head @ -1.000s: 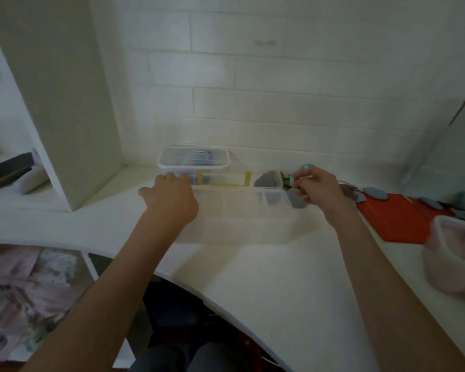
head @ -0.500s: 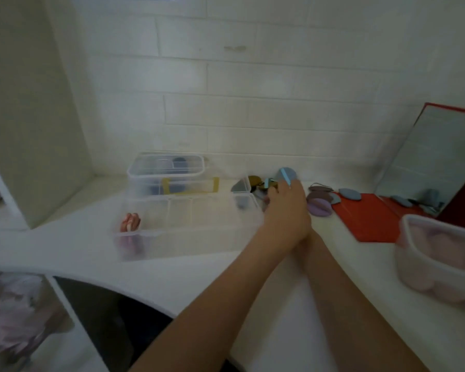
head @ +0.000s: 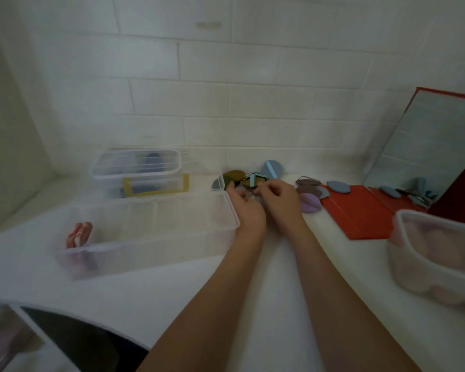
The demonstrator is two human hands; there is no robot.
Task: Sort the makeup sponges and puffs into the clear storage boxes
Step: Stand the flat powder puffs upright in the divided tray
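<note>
Head view shows us both hands meeting just right of the long clear storage box (head: 145, 237), whose long axis runs left to right across the white counter (head: 172, 304), tipping a little farther away at its right end. Its thin see-through plastic walls are split by dividers into compartments; at the left end stand pink-and-white sponges (head: 79, 234) on edge. Behind it sits a smaller clear box (head: 137, 170) with a ribbed lid closed on it and a yellow band on its front; something dark blue shows inside, too blurred for us to name.

Our left hand (head: 249, 210) lies beside the box's right end, fingers curled inward toward the pile of puffs. Our right hand (head: 279, 201) is next to it, fingers also curled. Both seem to be working at something small and pale between them, but blur keeps us from telling what, or whether either hand truly grips it.

Just beyond the fingertips lie flat, rounded puffs: an olive one (head: 235, 176), a dark one with a light blue strap (head: 253, 180), and a blue round one (head: 273, 170) tilted up near the tiled wall. To the right lie a lilac puff (head: 310, 204) and mauve ones (head: 308, 183), touching a red mat (head: 360, 210). A mirror (head: 435, 146) leans farther right. Near the right edge, a clear tub (head: 438, 261) holds soft pink rounds.
</note>
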